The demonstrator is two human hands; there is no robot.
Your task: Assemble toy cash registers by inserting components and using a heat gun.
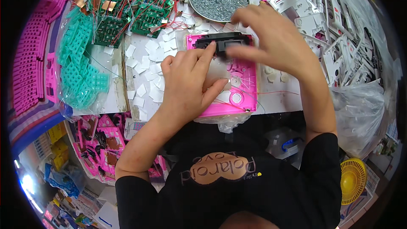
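A pink plastic housing (250, 89) lies at the table's front edge, with a black plastic part (222, 42) across its far end. My left hand (190, 80) rests over the housing's left side. Its index finger reaches the black part, while the thumb stretches across the inside. Above the right side of the housing hovers my right hand (275, 38), its thumb and fingers apart. Those fingertips are blurred, and I see nothing held between them. Under my left hand, part of the housing is hidden. A thin red wire (277, 92) runs out from its right side.
Behind the housing stands a round tin (193, 6) of small screws. Green circuit boards (150, 19) with red wires pile at the far left, above teal plastic pieces (76, 72). White squares (144, 61) scatter left of the housing. White plastic parts (339, 55) fill a bag at right.
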